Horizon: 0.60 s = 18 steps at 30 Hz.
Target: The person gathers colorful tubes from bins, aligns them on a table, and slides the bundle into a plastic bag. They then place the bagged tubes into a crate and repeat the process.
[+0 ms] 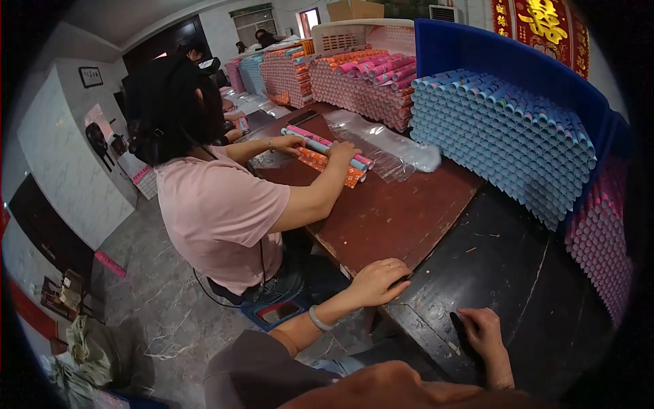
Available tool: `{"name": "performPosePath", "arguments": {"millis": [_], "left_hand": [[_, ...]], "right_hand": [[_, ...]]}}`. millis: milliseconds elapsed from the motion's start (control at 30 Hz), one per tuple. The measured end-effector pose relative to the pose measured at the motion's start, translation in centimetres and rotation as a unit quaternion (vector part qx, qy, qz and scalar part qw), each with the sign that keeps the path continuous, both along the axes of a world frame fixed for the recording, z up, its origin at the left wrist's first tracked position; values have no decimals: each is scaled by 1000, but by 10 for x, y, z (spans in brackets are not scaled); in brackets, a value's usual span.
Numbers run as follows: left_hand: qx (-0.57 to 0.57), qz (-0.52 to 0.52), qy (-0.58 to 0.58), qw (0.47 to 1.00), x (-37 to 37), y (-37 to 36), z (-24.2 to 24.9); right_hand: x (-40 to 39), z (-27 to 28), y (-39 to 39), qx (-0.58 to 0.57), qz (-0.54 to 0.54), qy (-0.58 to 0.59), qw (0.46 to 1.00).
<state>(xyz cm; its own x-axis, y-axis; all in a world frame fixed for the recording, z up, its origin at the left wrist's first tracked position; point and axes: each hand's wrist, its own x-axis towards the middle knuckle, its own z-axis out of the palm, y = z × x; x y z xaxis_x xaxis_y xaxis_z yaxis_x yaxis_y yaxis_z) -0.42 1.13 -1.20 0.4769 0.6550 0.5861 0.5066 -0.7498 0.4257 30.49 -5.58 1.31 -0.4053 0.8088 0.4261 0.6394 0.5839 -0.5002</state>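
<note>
My left hand [379, 281] rests at the seam between the brown tabletop [388, 218] and the black tabletop [501, 262], a pale band on its wrist. Its thumb and fingers are apart, with a dark gap between them. My right hand [485, 332] lies on the black top, fingers loosely bent and holding nothing I see; a dark patch shows beside its fingertips. To the left, a person in a pink shirt [218, 204] has both hands on a few patterned rolls, one orange [320, 161], others pink and blue.
Clear plastic bags [385, 143] lie on the brown top. Behind stand a blue bin [504, 51] with stacked light-blue tubes [501, 136], and piles of pink tubes [361, 85]. A blue stool [272, 317] is under the person. More people sit farther back.
</note>
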Motion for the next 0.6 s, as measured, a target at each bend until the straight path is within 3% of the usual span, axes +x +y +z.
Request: {"name": "performPosePath", "arguments": {"millis": [600], "left_hand": [[-4, -9, -10, 1000, 0, 1, -1]], "right_hand": [[-2, 5, -1, 0, 1, 3, 1000]]}}
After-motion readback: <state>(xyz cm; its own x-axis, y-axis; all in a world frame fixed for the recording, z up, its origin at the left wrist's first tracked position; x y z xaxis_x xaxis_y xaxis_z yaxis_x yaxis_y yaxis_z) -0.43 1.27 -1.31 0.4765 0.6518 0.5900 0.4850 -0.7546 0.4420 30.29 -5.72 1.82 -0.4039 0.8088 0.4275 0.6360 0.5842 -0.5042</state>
